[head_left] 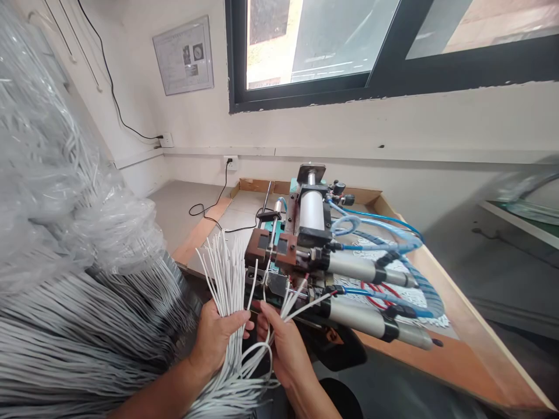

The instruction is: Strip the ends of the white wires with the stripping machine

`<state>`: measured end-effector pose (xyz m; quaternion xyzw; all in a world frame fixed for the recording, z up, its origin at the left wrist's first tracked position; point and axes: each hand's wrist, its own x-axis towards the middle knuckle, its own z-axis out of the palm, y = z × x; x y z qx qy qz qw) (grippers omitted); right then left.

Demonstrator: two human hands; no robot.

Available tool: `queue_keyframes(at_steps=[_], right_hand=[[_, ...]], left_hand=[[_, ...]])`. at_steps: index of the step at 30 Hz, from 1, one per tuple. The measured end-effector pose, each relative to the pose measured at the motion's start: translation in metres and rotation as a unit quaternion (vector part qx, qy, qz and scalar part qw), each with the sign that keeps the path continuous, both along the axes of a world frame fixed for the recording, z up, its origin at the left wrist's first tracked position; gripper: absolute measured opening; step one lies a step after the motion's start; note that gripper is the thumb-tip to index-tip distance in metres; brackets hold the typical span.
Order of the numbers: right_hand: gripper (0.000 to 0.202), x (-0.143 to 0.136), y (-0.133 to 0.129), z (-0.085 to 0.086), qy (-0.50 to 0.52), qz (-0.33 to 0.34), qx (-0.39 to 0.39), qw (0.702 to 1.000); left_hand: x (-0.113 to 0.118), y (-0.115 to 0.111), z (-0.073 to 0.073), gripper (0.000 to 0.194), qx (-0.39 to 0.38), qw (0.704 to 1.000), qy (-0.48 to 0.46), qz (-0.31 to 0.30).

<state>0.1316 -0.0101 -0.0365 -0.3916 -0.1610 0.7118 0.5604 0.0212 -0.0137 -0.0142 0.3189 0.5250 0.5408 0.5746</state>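
My left hand (216, 334) is wrapped round a thick bundle of white cables (229, 279), whose loose ends fan upward. Close beside it on the right, my right hand (279, 337) is closed on several white cables, their ends pointing up and to the right. One cable rises from its fingertips to the brown jaws (286, 249) of a pneumatic machine (311, 212) just ahead. Below both hands the cables hang in loops.
Large plastic-wrapped bundles of grey-white cables (87, 326) fill the left side. The machine's cylinders (356, 267) and blue air hoses (393, 220) extend right, over a wooden-edged table (437, 361) with white scraps. A black power cord lies behind.
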Motion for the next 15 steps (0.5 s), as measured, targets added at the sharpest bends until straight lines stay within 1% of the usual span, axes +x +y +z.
queue_keyframes(at_steps=[2, 3, 4, 7, 9, 11, 15], right_hand=[[0.027, -0.002, -0.001, 0.0, 0.001, 0.055, 0.016, 0.998], [0.028, -0.002, -0.002, -0.001, -0.01, 0.068, 0.029, 0.997], [0.027, -0.003, -0.004, -0.002, -0.03, 0.064, 0.043, 0.997], [0.025, -0.006, -0.008, -0.005, -0.102, -0.011, 0.073, 0.992], [0.023, -0.006, -0.01, -0.005, -0.118, -0.061, 0.084, 0.988], [0.023, -0.005, -0.009, -0.004, -0.106, -0.093, 0.076, 0.987], [0.023, -0.004, -0.001, 0.002, -0.041, -0.126, 0.018, 0.991]], left_hand=[[-0.001, -0.001, -0.002, 0.024, 0.009, 1.0, 0.002, -0.013], [-0.001, -0.001, -0.002, 0.022, 0.014, 1.0, 0.002, -0.018], [-0.002, -0.001, -0.003, 0.021, 0.021, 1.0, -0.001, -0.023], [-0.003, 0.0, -0.003, 0.017, 0.031, 0.998, -0.034, -0.034], [-0.004, 0.002, 0.0, 0.016, 0.025, 0.998, -0.043, -0.032], [-0.004, 0.004, 0.004, 0.017, 0.01, 0.999, -0.037, -0.016], [-0.003, 0.008, 0.01, 0.022, -0.005, 0.999, -0.041, 0.01]])
